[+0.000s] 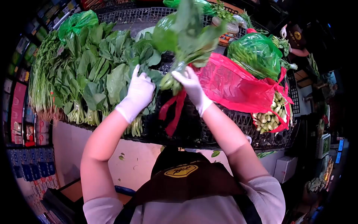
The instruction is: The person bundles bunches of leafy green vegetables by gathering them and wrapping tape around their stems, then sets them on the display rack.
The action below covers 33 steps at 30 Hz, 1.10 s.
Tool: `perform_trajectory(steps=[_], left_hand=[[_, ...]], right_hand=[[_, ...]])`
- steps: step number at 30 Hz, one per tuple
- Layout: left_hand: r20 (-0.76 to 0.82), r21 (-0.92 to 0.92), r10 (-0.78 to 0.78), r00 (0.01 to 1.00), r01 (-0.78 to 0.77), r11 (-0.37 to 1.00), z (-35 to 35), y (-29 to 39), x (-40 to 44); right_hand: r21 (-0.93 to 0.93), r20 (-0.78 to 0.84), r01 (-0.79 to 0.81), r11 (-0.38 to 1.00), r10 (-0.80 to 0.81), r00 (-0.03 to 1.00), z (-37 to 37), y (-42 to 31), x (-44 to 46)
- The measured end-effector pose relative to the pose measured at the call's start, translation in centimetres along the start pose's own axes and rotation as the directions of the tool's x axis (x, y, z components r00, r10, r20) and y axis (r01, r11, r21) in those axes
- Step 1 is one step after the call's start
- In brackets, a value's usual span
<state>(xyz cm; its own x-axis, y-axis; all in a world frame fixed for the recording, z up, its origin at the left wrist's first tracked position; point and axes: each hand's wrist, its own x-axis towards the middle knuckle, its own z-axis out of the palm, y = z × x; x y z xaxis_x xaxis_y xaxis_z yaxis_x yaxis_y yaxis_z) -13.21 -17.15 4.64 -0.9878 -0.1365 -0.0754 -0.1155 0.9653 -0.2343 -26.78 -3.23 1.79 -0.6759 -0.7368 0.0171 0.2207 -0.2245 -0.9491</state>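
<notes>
Both of my hands wear white gloves. My right hand (189, 84) grips a bunch of leafy greens (188, 48) by its pale stems, leaves pointing up and away from me; the leaves are blurred. Over the row of laid-out leafy greens (89, 63), my left hand (140, 89) rests at the row's right end, fingers apart at the leaves, with nothing visibly held. Just right of my right hand lies a red plastic bag (235, 84), with pale stem ends (270, 117) showing at its opening.
A green plastic bag of vegetables (255, 54) and a jar (226, 31) stand at the back right. Another green bag (79, 23) is at the back left. The black crate (257, 140) edge is near my body. Another person's arm (299, 52) shows at far right.
</notes>
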Motion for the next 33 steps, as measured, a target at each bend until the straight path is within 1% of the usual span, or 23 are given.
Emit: perform_trajectory(steps=[2,3,5,6,7,9,11,12,13,15,16,17,19,20,21,23,24,26,27,29,30,31,33], left_hand=[[-0.166,-0.156,-0.004,0.986,-0.022,0.987,1.1,-1.6,-1.8],[-0.247,-0.242,0.000,0.969,-0.062,0.968,1.1,-2.1,-2.6],[-0.273,-0.337,-0.020,0.962,-0.076,0.938,0.9,-2.5,-3.1],[-0.297,-0.382,-0.021,0.955,-0.099,0.919,0.8,-2.6,-3.1],[-0.323,-0.425,-0.015,0.946,-0.131,0.896,0.6,-2.7,-3.1],[-0.322,-0.465,-0.005,0.947,-0.153,0.872,0.0,-2.6,-3.3],[-0.318,-0.607,-0.058,0.946,-0.157,0.779,0.6,-2.4,-3.5],[-0.374,-0.534,-0.055,0.926,-0.167,0.829,-1.1,-2.3,-3.3],[-0.432,-0.459,-0.052,0.900,-0.170,0.872,-3.5,-2.2,-3.1],[-0.615,-0.411,-0.108,0.781,-0.200,0.890,-6.0,-1.2,-3.2],[-0.673,-0.452,-0.120,0.730,-0.277,0.848,-6.5,-0.5,-3.2],[-0.733,-0.541,-0.134,0.666,-0.453,0.709,-6.4,0.6,-2.4],[-0.594,-0.767,-0.080,0.801,-0.533,0.357,-5.9,4.3,-0.8],[-0.502,-0.829,-0.055,0.863,-0.462,0.317,-5.4,6.5,0.6],[-0.402,-0.881,-0.027,0.915,-0.379,0.283,-4.1,8.4,2.0],[-0.313,-0.854,-0.092,0.945,-0.238,0.463,0.1,10.6,4.1],[-0.218,-0.802,-0.144,0.965,-0.093,0.589,2.6,11.4,4.7],[-0.194,-0.771,-0.268,0.943,0.022,0.637,6.4,12.3,5.9],[-0.180,-0.768,-0.311,0.933,0.065,0.637,7.9,12.4,6.5],[0.077,-0.858,-0.265,0.961,0.200,0.473,9.0,12.1,7.0],[0.132,-0.819,-0.276,0.952,0.262,0.510,7.0,11.8,6.6],[-0.118,-0.801,-0.296,0.948,0.086,0.593,8.5,11.6,6.6],[-0.454,-0.822,-0.281,0.846,-0.275,0.499,6.1,11.6,6.8]], right_hand=[[-0.080,-0.028,-0.149,0.986,0.147,0.989,0.5,4.3,2.8],[-0.096,-0.145,-0.198,0.976,0.183,0.972,1.9,5.9,3.5],[-0.196,-0.089,-0.147,0.969,0.132,0.987,1.7,10.0,6.0],[-0.425,-0.195,-0.110,0.899,0.028,0.980,1.2,12.3,7.2],[-0.524,-0.313,-0.239,0.817,0.076,0.947,2.3,10.5,7.2],[-0.598,-0.271,-0.197,0.777,0.035,0.962,1.3,12.3,7.9],[-0.791,-0.237,-0.092,0.605,-0.164,0.958,1.8,11.7,7.1],[-0.769,-0.206,-0.190,0.610,0.044,0.978,1.6,10.1,7.1],[-0.776,-0.121,-0.170,0.607,0.121,0.985,-0.1,12.6,8.1],[-0.806,0.005,-0.172,0.567,0.297,0.955,-0.5,6.1,6.5],[-0.748,-0.009,-0.131,0.650,0.186,0.982,-1.5,3.8,4.9],[-0.690,-0.027,-0.071,0.721,0.072,0.997,-3.0,1.6,3.0],[-0.933,0.060,0.165,0.320,-0.315,0.947,-8.2,-2.9,0.2],[-0.996,0.055,0.073,0.043,-0.335,0.941,-10.8,-6.0,-1.3],[-0.975,-0.020,-0.073,-0.208,-0.244,0.970,-12.8,-9.3,-2.9],[-0.709,0.039,-0.255,-0.657,-0.398,0.917,-20.4,-9.7,-6.0],[-0.608,0.026,-0.239,-0.757,-0.320,0.947,-23.9,-9.6,-7.4],[-0.560,0.005,-0.151,-0.815,-0.185,0.983,-27.9,-9.7,-8.4],[-0.661,-0.104,-0.103,-0.743,-0.046,0.994,-26.5,-10.9,-8.4],[-0.780,0.040,-0.033,-0.624,-0.103,0.994,-22.7,-11.6,-8.7],[-0.842,0.113,-0.034,-0.539,-0.238,0.965,-21.2,-10.6,-8.6],[-0.893,0.171,-0.017,-0.450,-0.373,0.912,-19.6,-9.4,-8.4],[-0.993,0.115,0.105,-0.048,-0.499,0.859,-14.7,-7.8,-8.5]])
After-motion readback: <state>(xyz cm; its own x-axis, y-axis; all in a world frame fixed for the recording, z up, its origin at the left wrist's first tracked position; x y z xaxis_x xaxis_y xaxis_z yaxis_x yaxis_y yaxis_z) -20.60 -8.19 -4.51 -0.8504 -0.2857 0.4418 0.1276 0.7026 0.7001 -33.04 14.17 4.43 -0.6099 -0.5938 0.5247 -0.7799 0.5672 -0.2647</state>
